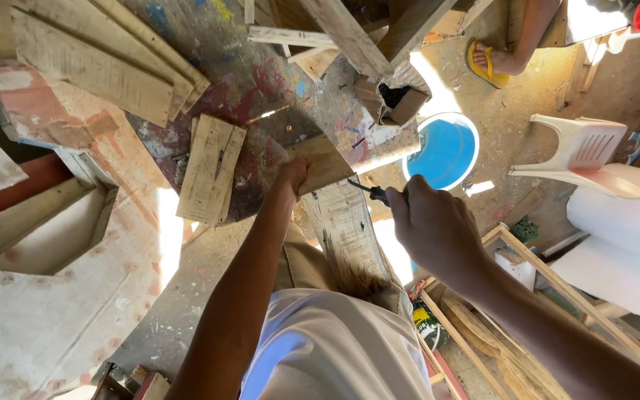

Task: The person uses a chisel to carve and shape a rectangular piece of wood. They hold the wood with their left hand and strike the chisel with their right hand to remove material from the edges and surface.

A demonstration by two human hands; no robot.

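My left hand [291, 175] presses on the end of a small wooden block [326, 161] lying at the edge of a paint-stained workbench [261, 89]. My right hand [432, 226] is closed around a thin dark tool [372, 192] whose tip points at the block. A long worn plank [346, 230] runs from under the block toward my body.
Loose boards [210, 169] and stacked planks [105, 63] lie on the bench. A blue bucket [444, 152] stands on the dusty floor beyond, a white plastic chair [579, 152] to its right, another person's foot in a yellow sandal [487, 63] behind. Wooden frames [527, 296] lean at lower right.
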